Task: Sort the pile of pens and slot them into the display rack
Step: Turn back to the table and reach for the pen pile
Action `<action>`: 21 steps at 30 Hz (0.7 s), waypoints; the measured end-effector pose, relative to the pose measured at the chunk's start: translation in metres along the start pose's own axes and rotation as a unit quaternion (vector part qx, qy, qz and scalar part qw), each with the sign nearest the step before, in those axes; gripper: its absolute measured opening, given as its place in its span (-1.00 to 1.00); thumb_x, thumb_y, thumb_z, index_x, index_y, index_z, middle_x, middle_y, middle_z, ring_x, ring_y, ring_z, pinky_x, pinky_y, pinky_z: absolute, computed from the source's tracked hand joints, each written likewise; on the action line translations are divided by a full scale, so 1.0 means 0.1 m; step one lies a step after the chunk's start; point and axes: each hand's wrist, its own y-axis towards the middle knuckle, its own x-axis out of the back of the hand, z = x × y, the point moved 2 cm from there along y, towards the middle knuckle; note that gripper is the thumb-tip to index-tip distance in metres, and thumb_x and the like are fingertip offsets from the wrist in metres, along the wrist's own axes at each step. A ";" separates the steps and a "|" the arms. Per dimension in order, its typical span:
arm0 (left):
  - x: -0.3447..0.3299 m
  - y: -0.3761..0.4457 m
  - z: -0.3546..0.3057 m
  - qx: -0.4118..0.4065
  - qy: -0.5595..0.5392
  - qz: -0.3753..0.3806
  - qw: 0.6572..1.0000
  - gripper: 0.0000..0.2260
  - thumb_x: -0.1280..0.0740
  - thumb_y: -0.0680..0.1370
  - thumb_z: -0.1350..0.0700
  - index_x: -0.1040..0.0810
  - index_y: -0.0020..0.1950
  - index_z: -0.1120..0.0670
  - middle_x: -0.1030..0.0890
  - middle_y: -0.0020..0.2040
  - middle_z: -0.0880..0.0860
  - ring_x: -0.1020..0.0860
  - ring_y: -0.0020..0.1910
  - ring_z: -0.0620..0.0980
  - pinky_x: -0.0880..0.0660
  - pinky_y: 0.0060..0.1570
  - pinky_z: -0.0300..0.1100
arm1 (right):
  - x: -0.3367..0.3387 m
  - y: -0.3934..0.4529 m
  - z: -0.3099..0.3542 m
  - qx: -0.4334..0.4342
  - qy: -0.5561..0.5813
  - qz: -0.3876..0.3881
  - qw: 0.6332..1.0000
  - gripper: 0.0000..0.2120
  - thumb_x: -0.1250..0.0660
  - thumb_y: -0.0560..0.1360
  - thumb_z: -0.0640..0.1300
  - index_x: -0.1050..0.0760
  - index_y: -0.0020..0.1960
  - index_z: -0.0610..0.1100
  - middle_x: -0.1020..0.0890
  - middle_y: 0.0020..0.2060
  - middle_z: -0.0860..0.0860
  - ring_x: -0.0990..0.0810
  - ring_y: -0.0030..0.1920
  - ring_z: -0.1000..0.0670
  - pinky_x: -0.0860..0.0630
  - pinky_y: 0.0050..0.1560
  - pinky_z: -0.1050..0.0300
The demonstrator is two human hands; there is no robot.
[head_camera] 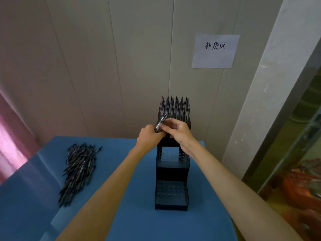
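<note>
A black stepped display rack [171,197] stands on the blue table [130,214]. Its top tier is filled with several upright dark pens [175,106]; the middle and bottom tiers show open holes. My left hand [149,136] grips a small bunch of pens [160,123] just in front of the top tier. My right hand [178,131] pinches one pen of that bunch with curled fingers, right beside the left hand. A loose pile of dark pens [78,171] lies on the table to the left.
A panelled wall stands close behind the rack, with a white paper sign [215,51] on it. A white pillar [260,101] rises at the right, with orange items [304,185] behind glass beyond. Pink fabric [12,136] hangs at the left edge.
</note>
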 end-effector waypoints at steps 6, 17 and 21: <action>0.10 0.09 0.22 -0.014 0.018 0.019 1.000 -0.65 -0.40 0.49 0.08 -0.28 -0.36 0.09 -0.32 -0.44 0.02 -0.25 -0.45 0.00 -0.20 -0.38 -0.13 | 0.01 0.10 0.05 0.009 0.129 -0.103 0.986 -0.81 -0.39 0.55 -0.26 -0.53 0.14 -0.29 -0.72 -0.01 -0.15 -0.71 0.03 -0.14 -0.64 0.04 0.04; 0.32 0.08 0.69 -0.033 0.175 -0.012 0.984 -0.62 -0.35 0.52 0.10 -0.18 -0.35 0.08 -0.24 -0.45 0.02 -0.18 -0.46 0.01 -0.13 -0.41 -0.19 | -0.03 0.25 -0.44 0.173 -0.321 -0.192 0.911 -0.74 -0.48 0.51 -0.08 -0.60 -0.24 -0.24 -0.65 -0.40 -0.07 -0.65 -0.34 -0.05 -0.63 -0.19 -0.05; 0.35 0.07 0.74 -0.047 0.217 -0.008 0.975 -0.63 -0.32 0.55 0.13 -0.17 -0.32 0.07 -0.22 -0.44 0.02 -0.16 -0.45 0.01 -0.10 -0.41 -0.16 | -0.11 0.28 -0.54 0.165 -0.319 -0.195 0.912 -0.69 -0.47 0.52 -0.11 -0.48 -0.32 -0.21 -0.56 -0.50 0.02 -0.53 -0.49 0.02 -0.56 -0.38 0.04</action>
